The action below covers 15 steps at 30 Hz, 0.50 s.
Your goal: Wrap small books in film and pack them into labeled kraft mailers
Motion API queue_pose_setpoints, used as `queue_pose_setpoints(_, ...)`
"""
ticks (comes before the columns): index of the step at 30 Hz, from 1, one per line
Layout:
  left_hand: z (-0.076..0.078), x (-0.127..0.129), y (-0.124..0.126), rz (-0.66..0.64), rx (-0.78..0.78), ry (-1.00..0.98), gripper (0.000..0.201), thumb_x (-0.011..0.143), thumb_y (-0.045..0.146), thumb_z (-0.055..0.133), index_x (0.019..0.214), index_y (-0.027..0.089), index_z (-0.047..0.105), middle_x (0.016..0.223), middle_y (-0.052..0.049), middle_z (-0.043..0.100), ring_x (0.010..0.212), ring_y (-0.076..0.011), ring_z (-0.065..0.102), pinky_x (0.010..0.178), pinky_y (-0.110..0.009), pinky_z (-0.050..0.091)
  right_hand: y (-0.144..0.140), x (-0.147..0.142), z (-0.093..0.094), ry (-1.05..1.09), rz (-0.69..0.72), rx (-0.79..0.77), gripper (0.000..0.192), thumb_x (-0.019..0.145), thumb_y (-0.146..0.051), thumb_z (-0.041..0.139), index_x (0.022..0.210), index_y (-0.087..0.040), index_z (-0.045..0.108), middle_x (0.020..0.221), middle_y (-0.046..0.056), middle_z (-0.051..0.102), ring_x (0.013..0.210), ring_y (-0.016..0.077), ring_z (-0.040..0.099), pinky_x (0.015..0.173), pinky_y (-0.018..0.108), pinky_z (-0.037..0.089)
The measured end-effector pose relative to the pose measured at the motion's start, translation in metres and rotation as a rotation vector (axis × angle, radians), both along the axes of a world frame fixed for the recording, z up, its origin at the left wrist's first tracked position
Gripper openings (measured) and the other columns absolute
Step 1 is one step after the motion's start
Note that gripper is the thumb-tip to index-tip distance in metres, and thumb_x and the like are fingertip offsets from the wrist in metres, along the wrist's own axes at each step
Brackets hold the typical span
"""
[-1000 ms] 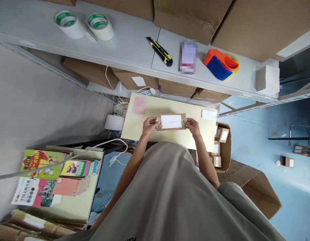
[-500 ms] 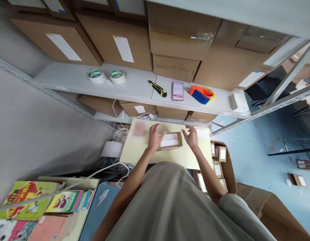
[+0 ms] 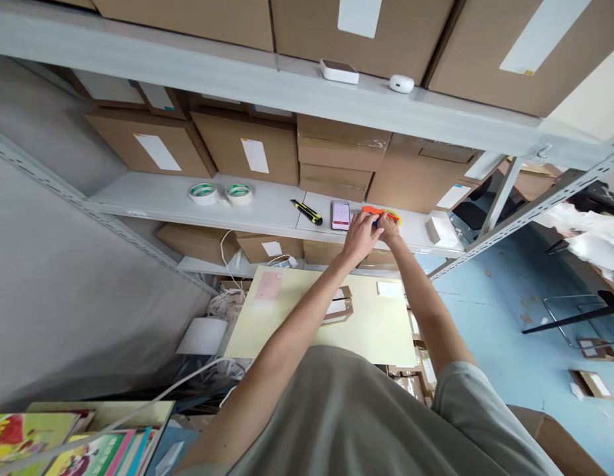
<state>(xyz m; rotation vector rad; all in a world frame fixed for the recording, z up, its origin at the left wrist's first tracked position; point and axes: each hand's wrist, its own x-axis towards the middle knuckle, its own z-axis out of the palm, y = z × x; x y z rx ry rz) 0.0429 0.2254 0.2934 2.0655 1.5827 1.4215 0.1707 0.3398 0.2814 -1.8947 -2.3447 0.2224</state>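
Observation:
An orange and blue tape dispenser with a yellow ring lies on the middle shelf. My left hand is at its left front, fingers and thumb curved around the blue part. From the right, my right hand closes over its front, partly hiding it; the two hands almost meet. Just left of them lies a phone with a lit screen, then a black and yellow utility knife. Below, a small cardboard box with white on its top rests on the pale yellow table, partly behind my left forearm.
Two tape rolls sit at the shelf's left, and a small white box at its right end. Large cartons line the shelves. The upper shelf edge overhangs. Books are stacked at lower left.
Both hands have left the small box on the table and moved up and forward to the tape dispenser on the shelf. The view has tilted upward, showing the upper shelf.

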Motion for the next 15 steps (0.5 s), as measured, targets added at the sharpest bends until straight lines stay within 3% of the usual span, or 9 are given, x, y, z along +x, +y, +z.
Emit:
queue_pose_setpoints(3, -0.019, 0.003, -0.02, -0.042, -0.002, -0.093, 0.026, 0.104, 0.02, 0.079, 0.129, 0.021, 0.078, 0.125, -0.016, 0.077, 0.122, -0.0354, 0.072, 0.115, -0.052, 0.06, 0.0, 0.001, -0.006, 0.042, -0.02, 0.017, 0.054, 0.1, -0.015, 0.07, 0.149, 0.001, 0.055, 0.137, 0.04, 0.077, 0.133, 0.0431, 0.073, 0.123, 0.055, 0.043)
queue_pose_setpoints(7, -0.062, -0.008, -0.073, -0.074, -0.059, -0.241, 0.027, 0.104, 0.019, 0.074, 0.131, 0.023, 0.076, 0.121, -0.013, 0.08, 0.122, -0.0318, 0.076, 0.115, -0.05, 0.061, -0.021, 0.013, -0.02, 0.214, -0.019, 0.085, 0.057, 0.099, -0.023, 0.075, 0.149, -0.002, 0.055, 0.133, 0.037, 0.079, 0.129, 0.0459, 0.074, 0.118, 0.056, 0.049)
queue_pose_setpoints(11, -0.103, -0.019, -0.134, -0.04, -0.222, -0.473, 0.022, 0.106, 0.027, 0.074, 0.127, 0.024, 0.072, 0.12, -0.011, 0.082, 0.113, -0.0259, 0.08, 0.108, -0.043, 0.065, -0.089, 0.024, -0.047, 0.467, -0.009, 0.074, 0.06, 0.103, -0.047, 0.074, 0.147, -0.012, 0.055, 0.131, 0.03, 0.079, 0.121, 0.0448, 0.075, 0.112, 0.058, 0.055)
queue_pose_setpoints(15, -0.128, -0.015, -0.178, 0.025, -0.305, -0.669, 0.027, 0.105, 0.042, 0.079, 0.122, 0.023, 0.069, 0.119, -0.01, 0.082, 0.109, -0.0233, 0.08, 0.101, -0.038, 0.066, -0.177, 0.022, -0.077, 0.926, 0.093, -0.236, 0.063, 0.096, -0.078, 0.074, 0.126, -0.024, 0.063, 0.119, 0.015, 0.081, 0.108, 0.0331, 0.076, 0.103, 0.049, 0.063)
